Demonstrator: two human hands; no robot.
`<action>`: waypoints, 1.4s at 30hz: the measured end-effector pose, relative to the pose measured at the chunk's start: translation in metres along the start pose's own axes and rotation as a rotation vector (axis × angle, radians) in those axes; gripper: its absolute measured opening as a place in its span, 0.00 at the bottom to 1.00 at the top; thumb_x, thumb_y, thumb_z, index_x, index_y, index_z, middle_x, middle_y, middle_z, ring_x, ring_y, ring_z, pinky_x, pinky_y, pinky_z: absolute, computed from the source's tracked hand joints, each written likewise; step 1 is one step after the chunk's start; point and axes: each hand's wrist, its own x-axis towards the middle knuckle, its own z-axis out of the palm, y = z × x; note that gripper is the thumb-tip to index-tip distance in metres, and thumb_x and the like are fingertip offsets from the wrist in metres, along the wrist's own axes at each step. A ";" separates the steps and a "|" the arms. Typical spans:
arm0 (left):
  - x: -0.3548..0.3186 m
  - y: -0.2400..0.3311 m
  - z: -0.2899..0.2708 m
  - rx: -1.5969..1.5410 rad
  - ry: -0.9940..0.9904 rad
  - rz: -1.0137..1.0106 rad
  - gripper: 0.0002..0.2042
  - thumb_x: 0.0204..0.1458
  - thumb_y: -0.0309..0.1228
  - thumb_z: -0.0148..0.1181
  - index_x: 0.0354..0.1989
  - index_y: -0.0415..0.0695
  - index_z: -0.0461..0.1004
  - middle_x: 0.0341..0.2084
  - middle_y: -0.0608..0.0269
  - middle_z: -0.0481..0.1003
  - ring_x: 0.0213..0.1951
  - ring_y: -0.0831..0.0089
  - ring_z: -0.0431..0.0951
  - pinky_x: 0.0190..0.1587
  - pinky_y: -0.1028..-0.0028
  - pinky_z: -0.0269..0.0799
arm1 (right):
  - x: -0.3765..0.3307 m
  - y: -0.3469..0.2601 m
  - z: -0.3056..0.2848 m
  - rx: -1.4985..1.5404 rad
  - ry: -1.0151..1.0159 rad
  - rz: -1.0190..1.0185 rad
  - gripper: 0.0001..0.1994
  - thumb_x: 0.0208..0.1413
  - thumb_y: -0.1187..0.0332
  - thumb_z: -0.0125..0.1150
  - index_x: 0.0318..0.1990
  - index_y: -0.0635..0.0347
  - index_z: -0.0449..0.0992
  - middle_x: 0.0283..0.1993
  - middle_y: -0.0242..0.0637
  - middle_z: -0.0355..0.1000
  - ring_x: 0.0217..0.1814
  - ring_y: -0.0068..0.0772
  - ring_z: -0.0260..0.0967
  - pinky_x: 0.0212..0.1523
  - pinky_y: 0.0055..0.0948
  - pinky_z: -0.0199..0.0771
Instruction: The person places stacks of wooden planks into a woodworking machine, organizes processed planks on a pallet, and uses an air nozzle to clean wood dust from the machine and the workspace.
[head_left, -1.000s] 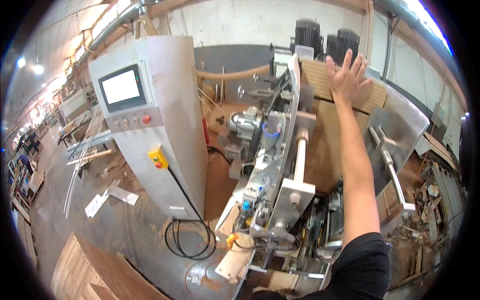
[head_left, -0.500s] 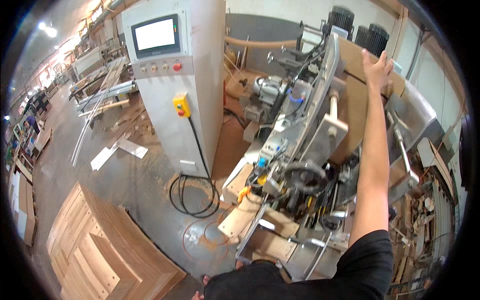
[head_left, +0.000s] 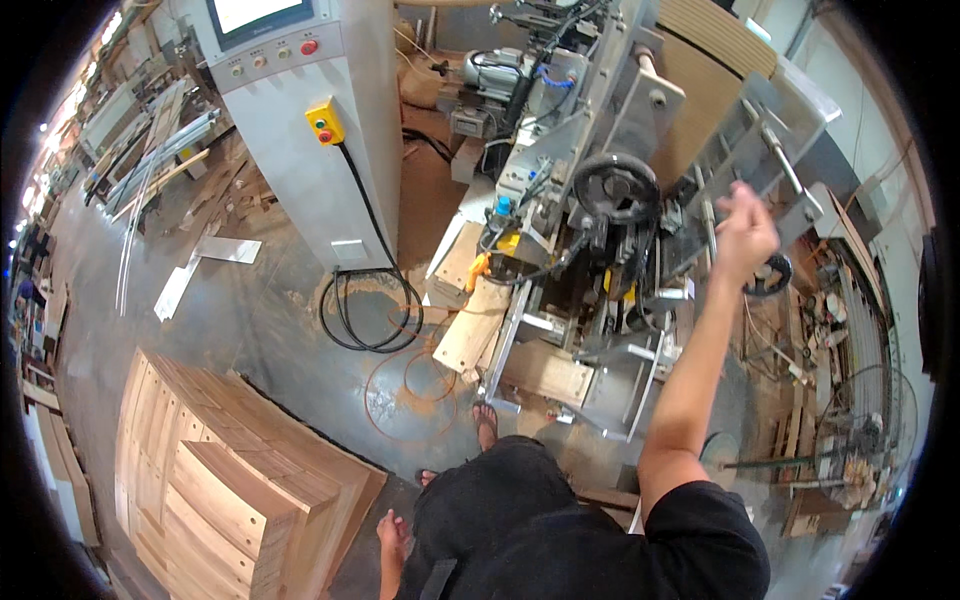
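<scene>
My right hand (head_left: 748,232) is raised over the right side of a metal machine, its fingers loosely bent and a little blurred, with nothing seen in them. Beside it are a clear-looking upright plate with a metal rod (head_left: 775,150) and a small black handwheel (head_left: 768,275). A stack of brown boards (head_left: 690,85) stands upright in the machine beyond the hand. Left of it sits a larger black handwheel (head_left: 617,188). My left hand (head_left: 394,535) hangs low at my side, fingers slightly curled and apart, empty, near a stack of curved wooden panels (head_left: 215,490).
A grey control cabinet (head_left: 300,180) with a screen and yellow switch box (head_left: 325,122) stands left of the machine. Coiled black cable (head_left: 370,315) lies at its foot. Drilled wooden pieces (head_left: 475,325) rest by the machine. Scrap wood (head_left: 800,370) lies at the right.
My right hand has left the top of the upright boards and come down and nearer. The view has tilted downward, and more of my left hand shows.
</scene>
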 end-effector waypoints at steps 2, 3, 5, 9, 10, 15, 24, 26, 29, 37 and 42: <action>0.015 0.012 -0.007 0.135 -0.034 -0.035 0.11 0.55 0.45 0.53 0.35 0.52 0.67 0.21 0.74 0.68 0.22 0.78 0.68 0.19 0.72 0.61 | -0.042 0.040 -0.023 -0.164 -0.132 -0.134 0.11 0.57 0.68 0.54 0.42 0.64 0.79 0.26 0.38 0.77 0.26 0.23 0.71 0.34 0.23 0.71; 0.021 0.017 -0.009 0.190 -0.048 -0.053 0.11 0.55 0.45 0.54 0.35 0.51 0.68 0.22 0.74 0.69 0.22 0.79 0.68 0.20 0.72 0.61 | -0.068 0.038 -0.033 -0.168 -0.209 -0.025 0.12 0.56 0.71 0.52 0.44 0.65 0.78 0.25 0.38 0.76 0.27 0.22 0.72 0.33 0.23 0.71; 0.039 0.024 -0.017 0.158 -0.102 -0.034 0.13 0.54 0.45 0.54 0.38 0.50 0.69 0.24 0.73 0.69 0.23 0.78 0.68 0.20 0.74 0.61 | -0.113 0.070 -0.055 -0.186 -0.285 0.044 0.14 0.55 0.76 0.50 0.47 0.66 0.76 0.25 0.38 0.76 0.25 0.23 0.73 0.28 0.22 0.71; 0.047 0.035 -0.021 0.160 -0.108 0.009 0.15 0.54 0.45 0.55 0.42 0.49 0.70 0.26 0.73 0.70 0.24 0.77 0.68 0.22 0.72 0.62 | -0.202 0.094 -0.087 -0.252 -0.425 0.108 0.19 0.49 0.79 0.49 0.51 0.67 0.72 0.29 0.44 0.77 0.31 0.28 0.74 0.36 0.25 0.73; 0.050 0.038 -0.024 0.186 -0.124 0.022 0.15 0.54 0.46 0.55 0.42 0.49 0.70 0.27 0.72 0.70 0.26 0.77 0.69 0.24 0.70 0.63 | -0.222 0.109 -0.095 -0.263 -0.422 0.146 0.18 0.49 0.79 0.50 0.51 0.67 0.72 0.30 0.45 0.77 0.31 0.28 0.74 0.37 0.25 0.73; 0.058 0.055 -0.033 0.260 -0.143 0.032 0.16 0.53 0.47 0.55 0.43 0.50 0.70 0.29 0.72 0.70 0.30 0.75 0.70 0.30 0.66 0.65 | -0.337 0.153 -0.129 -0.119 -0.724 0.800 0.14 0.49 0.78 0.52 0.44 0.65 0.77 0.28 0.36 0.76 0.32 0.23 0.73 0.33 0.22 0.72; 0.045 0.046 -0.061 0.203 -0.057 0.077 0.14 0.53 0.46 0.56 0.37 0.49 0.70 0.27 0.72 0.71 0.30 0.76 0.70 0.30 0.67 0.64 | -0.547 0.206 -0.275 -0.733 -0.805 1.726 0.19 0.53 0.55 0.52 0.34 0.66 0.77 0.32 0.51 0.74 0.33 0.46 0.73 0.33 0.40 0.69; 0.039 0.024 -0.070 0.185 -0.045 0.061 0.13 0.52 0.45 0.57 0.32 0.48 0.70 0.23 0.72 0.70 0.25 0.77 0.69 0.26 0.71 0.63 | -0.530 0.162 -0.269 -0.814 -0.952 1.432 0.13 0.53 0.65 0.51 0.28 0.68 0.74 0.27 0.47 0.74 0.29 0.46 0.74 0.28 0.43 0.72; 0.016 0.007 -0.080 0.120 -0.081 0.187 0.14 0.51 0.42 0.59 0.22 0.45 0.73 0.13 0.72 0.66 0.16 0.80 0.64 0.17 0.78 0.56 | -0.546 0.229 -0.284 -0.629 -1.440 1.125 0.09 0.51 0.69 0.52 0.24 0.65 0.72 0.23 0.43 0.69 0.26 0.41 0.70 0.28 0.41 0.72; 0.023 -0.014 -0.091 0.437 0.071 0.219 0.23 0.47 0.50 0.59 0.29 0.37 0.78 0.27 0.49 0.77 0.33 0.60 0.78 0.38 0.65 0.71 | -0.495 0.236 -0.172 -0.178 -1.102 1.442 0.11 0.56 0.64 0.48 0.45 0.53 0.70 0.25 0.35 0.71 0.17 0.27 0.66 0.15 0.24 0.62; 0.025 -0.034 -0.085 0.199 0.178 0.227 0.23 0.47 0.50 0.59 0.35 0.39 0.78 0.33 0.50 0.78 0.37 0.60 0.78 0.42 0.66 0.71 | -0.483 0.208 -0.130 -0.335 -1.251 1.242 0.09 0.54 0.68 0.46 0.39 0.59 0.70 0.16 0.37 0.67 0.12 0.32 0.63 0.12 0.28 0.59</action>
